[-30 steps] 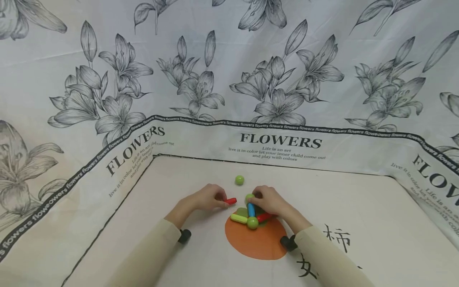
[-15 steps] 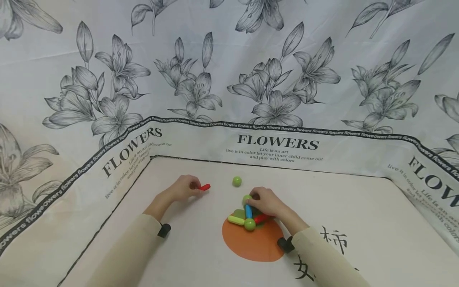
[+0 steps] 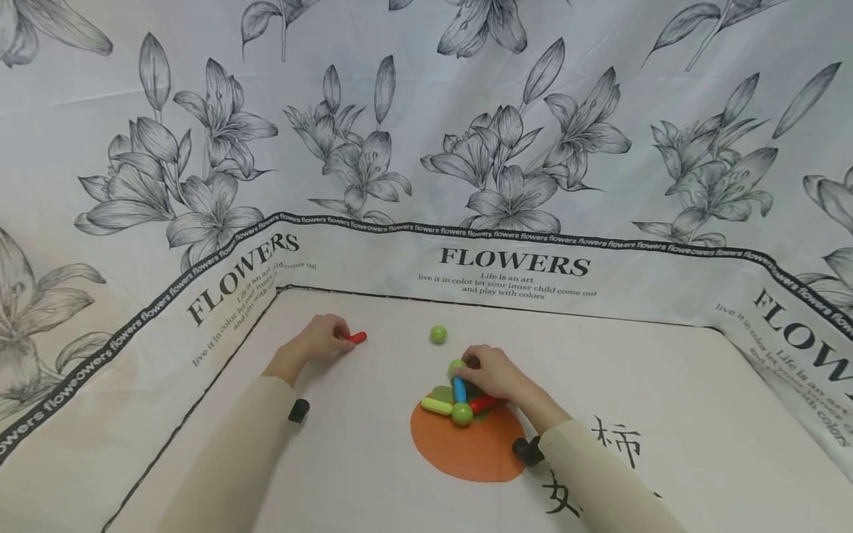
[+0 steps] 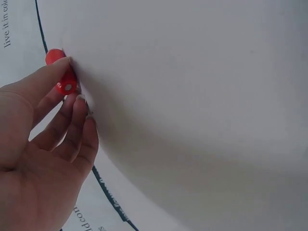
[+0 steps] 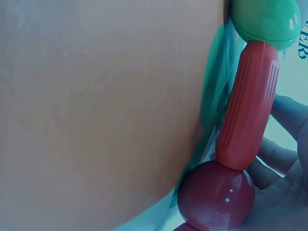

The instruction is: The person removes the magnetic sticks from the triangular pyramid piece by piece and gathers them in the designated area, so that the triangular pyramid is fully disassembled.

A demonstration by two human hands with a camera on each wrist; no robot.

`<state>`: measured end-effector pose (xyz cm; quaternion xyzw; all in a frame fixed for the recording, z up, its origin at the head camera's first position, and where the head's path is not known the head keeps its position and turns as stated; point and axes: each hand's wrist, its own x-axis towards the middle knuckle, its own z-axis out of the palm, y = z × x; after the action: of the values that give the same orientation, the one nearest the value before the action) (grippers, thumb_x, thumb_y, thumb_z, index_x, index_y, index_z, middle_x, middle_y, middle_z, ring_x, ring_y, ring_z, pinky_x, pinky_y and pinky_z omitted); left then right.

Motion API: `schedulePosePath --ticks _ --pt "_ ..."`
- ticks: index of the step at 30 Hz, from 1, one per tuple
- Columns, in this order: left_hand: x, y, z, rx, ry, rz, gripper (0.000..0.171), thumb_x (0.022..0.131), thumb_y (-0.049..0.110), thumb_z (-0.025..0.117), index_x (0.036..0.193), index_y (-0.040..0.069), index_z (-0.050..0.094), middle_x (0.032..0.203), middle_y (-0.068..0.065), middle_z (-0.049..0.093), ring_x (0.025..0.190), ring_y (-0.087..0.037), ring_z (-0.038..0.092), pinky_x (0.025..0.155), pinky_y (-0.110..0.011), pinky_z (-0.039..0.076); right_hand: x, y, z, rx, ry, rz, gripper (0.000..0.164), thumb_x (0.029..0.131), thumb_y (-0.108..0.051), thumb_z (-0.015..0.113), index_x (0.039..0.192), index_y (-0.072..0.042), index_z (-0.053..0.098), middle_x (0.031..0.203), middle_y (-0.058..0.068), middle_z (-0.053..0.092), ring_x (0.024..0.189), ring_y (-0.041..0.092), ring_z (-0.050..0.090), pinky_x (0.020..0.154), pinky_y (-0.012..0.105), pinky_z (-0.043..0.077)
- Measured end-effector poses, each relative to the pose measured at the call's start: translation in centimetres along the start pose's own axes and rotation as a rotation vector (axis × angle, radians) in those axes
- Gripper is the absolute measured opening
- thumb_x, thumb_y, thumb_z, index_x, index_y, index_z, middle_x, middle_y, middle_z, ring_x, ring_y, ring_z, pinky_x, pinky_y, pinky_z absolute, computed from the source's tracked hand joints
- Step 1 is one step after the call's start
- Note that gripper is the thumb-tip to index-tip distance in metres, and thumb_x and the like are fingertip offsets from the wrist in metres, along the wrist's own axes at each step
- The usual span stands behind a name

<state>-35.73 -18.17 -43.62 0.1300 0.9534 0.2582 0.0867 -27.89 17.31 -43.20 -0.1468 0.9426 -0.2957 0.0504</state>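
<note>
My left hand pinches a red magnetic building rod between thumb and fingers, off to the left; a pale round spot marks the rod's end in the left wrist view. My right hand pinches a green ball at the far end of a blue rod. That rod meets a nearer green ball, from which a yellow-green rod and another red rod spread. In the right wrist view, the red rod joins a green ball to a dark red ball.
A loose green ball lies beyond the joined pieces. Under them the pale cloth bears a printed orange fruit and black characters. Flower-printed fabric rises around the back and sides.
My left hand has carried the red rod leftward and farther back, away from the joined pieces. My right hand stays at the green ball, and the head view has shifted slightly.
</note>
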Motion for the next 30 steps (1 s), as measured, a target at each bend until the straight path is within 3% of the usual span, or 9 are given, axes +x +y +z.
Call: schedulePosePath --ticks 9,12,17,23,27,30 --pt "-0.8 -0.6 -0.9 -0.009 -0.04 -0.034 0.032 0.093 0.02 0.076 0.118 0.003 0.066 0.106 -0.01 0.062 0.099 -0.027 0.055 0.088 -0.041 0.05 0.2 -0.1 -0.4 0.007 -0.025 -0.007 0.029 0.097 -0.027 0.07 0.113 -0.004 0.071 0.101 0.006 0.069 0.091 0.02 0.06 0.086 0.041 0.054" --pt "-1.5 -1.0 -1.3 -0.002 -0.052 -0.021 0.035 0.093 0.021 0.076 0.121 0.003 0.065 0.107 -0.011 0.063 0.097 -0.026 0.057 0.085 -0.041 0.051 -0.4 0.0 -1.1 0.006 -0.037 -0.011 0.034 0.098 -0.032 0.069 0.118 -0.004 0.07 0.102 0.006 0.069 0.092 0.021 0.06 0.086 0.041 0.055" --pt "-3.2 -0.5 -1.4 0.005 -0.063 0.056 0.036 0.095 0.019 0.074 0.124 0.002 0.064 0.116 -0.016 0.063 0.1 -0.028 0.059 0.089 -0.045 0.052 -2.5 0.4 -2.2 0.007 -0.023 -0.068 0.038 0.097 -0.028 0.071 0.122 -0.001 0.068 0.108 0.008 0.069 0.102 0.025 0.063 0.092 0.047 0.054" --pt "-5.2 2.3 -0.5 0.019 -0.034 0.189 0.04 0.095 0.018 0.072 0.129 -0.001 0.062 0.123 -0.018 0.062 0.108 -0.031 0.059 0.095 -0.048 0.05 -4.6 0.2 -2.3 0.036 -0.005 -0.124 0.041 0.094 -0.028 0.076 0.124 -0.003 0.067 0.12 0.01 0.066 0.115 0.032 0.061 0.097 0.052 0.053" --pt "-6.3 5.5 1.1 -0.007 -0.075 0.27 0.041 0.094 0.018 0.074 0.13 0.001 0.062 0.127 -0.015 0.063 0.113 -0.03 0.059 0.096 -0.045 0.051 -5.6 -0.1 -1.9 0.065 -0.023 -0.166 0.036 0.091 -0.025 0.08 0.119 -0.005 0.07 0.113 0.008 0.067 0.107 0.028 0.061 0.092 0.044 0.057" --pt "-6.6 7.7 2.7 -0.022 -0.129 0.286 0.043 0.093 0.022 0.077 0.131 0.006 0.063 0.128 -0.008 0.064 0.113 -0.024 0.06 0.095 -0.04 0.052 -6.0 -0.2 -1.4 0.068 -0.036 -0.215 0.032 0.089 -0.024 0.081 0.115 -0.007 0.072 0.107 0.006 0.068 0.1 0.027 0.061 0.089 0.043 0.056"
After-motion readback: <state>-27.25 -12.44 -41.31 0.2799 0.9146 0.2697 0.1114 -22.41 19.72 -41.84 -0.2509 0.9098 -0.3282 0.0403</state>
